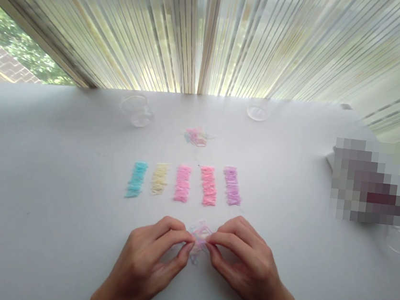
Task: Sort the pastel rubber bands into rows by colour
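Near the front edge, a small loose pile of pastel elastic bands lies between my two hands. My left hand pinches thumb and forefinger together at the pile's left side. Opposite it, my right hand pinches at the right side; the fingertips partly hide the thin bands in them. Just beyond are separate columns of bands by colour: turquoise bands, pale yellow bands, pink bands, coral-pink bands and purple bands.
Farther back sits a second mixed heap of bands. A clear round container stands at the back left, and a clear lid at the back right. Some blurred-out object lies on the white table at right, before the striped curtain.
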